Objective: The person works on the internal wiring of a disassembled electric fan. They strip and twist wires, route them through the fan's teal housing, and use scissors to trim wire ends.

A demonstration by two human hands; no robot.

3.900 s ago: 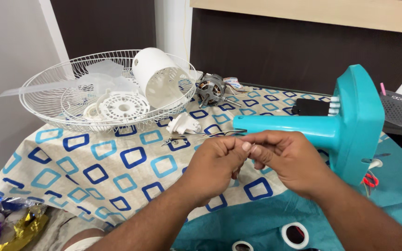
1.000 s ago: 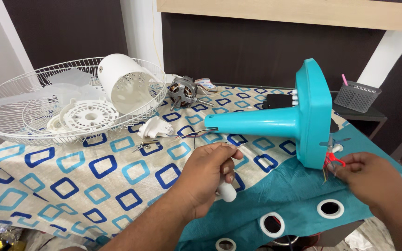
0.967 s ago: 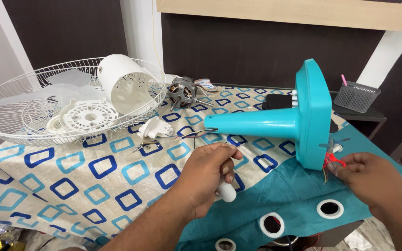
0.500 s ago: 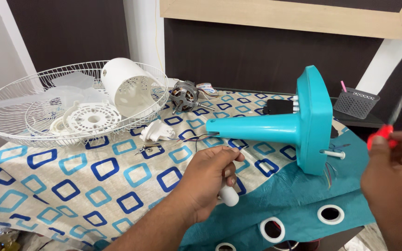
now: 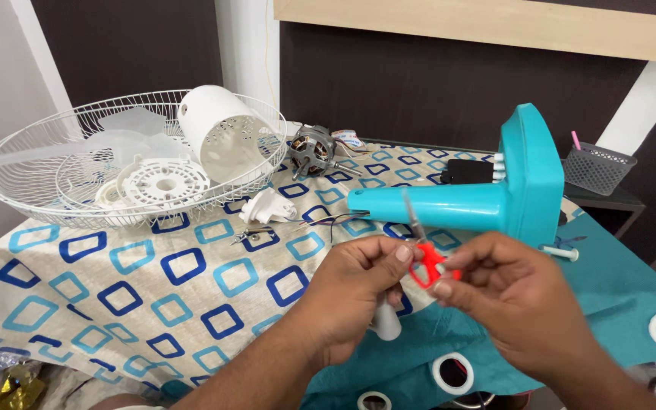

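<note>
My right hand [image 5: 514, 296] holds small red-handled scissors [image 5: 424, 254], blades pointing up in front of the teal fan stand [image 5: 487, 199]. Beside it, touching at the fingertips, my left hand [image 5: 354, 285] grips a white cylindrical piece [image 5: 386, 323] whose lower end sticks out below the fist. Thin wires [image 5: 328, 222] run across the patterned cloth from near my left hand toward a white plug-like part [image 5: 266, 206]. The teal stand lies on its side, base to the right.
A white wire fan guard [image 5: 43, 209] at the back left holds clear blades, a round white disc and a white motor cover [image 5: 222, 137]. A bare motor [image 5: 311, 149] lies behind. A mesh basket [image 5: 597, 168] sits at the right. A teal curtain with eyelets [image 5: 451, 372] covers the front.
My right hand picked the red scissors up from by the stand's base, raised them at the right, then brought them to my left hand at the middle. The left hand kept its grip.
</note>
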